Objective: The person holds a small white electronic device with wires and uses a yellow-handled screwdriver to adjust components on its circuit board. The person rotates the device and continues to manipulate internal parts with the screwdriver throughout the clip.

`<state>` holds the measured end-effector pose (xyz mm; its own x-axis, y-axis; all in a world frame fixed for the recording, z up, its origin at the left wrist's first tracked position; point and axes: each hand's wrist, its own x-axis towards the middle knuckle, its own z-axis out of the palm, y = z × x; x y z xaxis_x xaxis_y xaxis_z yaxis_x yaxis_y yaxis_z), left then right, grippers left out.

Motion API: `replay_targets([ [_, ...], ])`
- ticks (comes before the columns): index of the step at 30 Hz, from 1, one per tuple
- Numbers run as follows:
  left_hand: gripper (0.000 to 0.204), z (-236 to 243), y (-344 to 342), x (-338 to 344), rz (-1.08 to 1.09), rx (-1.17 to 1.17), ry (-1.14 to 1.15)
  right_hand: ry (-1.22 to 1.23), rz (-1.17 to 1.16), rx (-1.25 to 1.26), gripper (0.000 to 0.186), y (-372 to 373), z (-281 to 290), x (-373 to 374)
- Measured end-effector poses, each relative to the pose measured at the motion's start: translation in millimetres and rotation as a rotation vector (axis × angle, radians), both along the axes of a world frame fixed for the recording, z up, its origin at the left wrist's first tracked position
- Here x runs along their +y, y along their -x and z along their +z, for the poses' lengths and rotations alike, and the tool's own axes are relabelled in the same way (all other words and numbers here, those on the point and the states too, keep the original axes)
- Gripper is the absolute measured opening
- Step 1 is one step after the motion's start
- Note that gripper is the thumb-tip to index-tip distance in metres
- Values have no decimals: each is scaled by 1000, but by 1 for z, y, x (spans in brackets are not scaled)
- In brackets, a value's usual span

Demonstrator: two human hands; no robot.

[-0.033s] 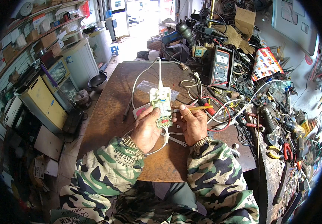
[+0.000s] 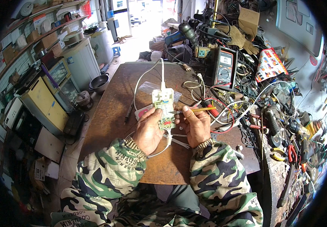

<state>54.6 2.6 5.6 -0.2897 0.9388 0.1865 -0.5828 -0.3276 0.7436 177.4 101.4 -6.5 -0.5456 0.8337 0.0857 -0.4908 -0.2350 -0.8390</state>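
Left hand (image 2: 151,130) is gripping the circuit board (image 2: 165,107), right hand (image 2: 197,125) pinching an amber-handled tool (image 2: 203,109) with its tip there. Decent open bench (image 2: 104,113) left of them, front edge under the forearms, tangled wires (image 2: 229,110) crowding the right.

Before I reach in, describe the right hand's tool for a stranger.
Start at the brown table, then the right hand over it. The tool in its grip points left toward the board; its amber end sets it apart from the red piece beside it.
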Motion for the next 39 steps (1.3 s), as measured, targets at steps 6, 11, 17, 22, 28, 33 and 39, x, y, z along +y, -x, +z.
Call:
replay_targets([
  [6,37,3,-1,-1,-28,0,15,64,66,45,20,-1,0,2],
  [11,37,1,2,-1,-31,2,33,24,97,48,21,-1,-4,6],
  [17,36,3,-2,0,10,9,17,2,10,19,21,0,-1,1],
  [22,36,-1,0,1,7,5,-5,-32,-52,-33,21,1,-2,-1],
  [28,36,-3,-1,1,-2,-9,-2,17,28,4,18,-1,-3,2],
  [33,36,-3,-1,1,-29,10,-6,105,52,46,19,-2,0,1],
  [39,35,-5,2,2,-20,-22,25,88,146,96,14,-3,-3,4],
])
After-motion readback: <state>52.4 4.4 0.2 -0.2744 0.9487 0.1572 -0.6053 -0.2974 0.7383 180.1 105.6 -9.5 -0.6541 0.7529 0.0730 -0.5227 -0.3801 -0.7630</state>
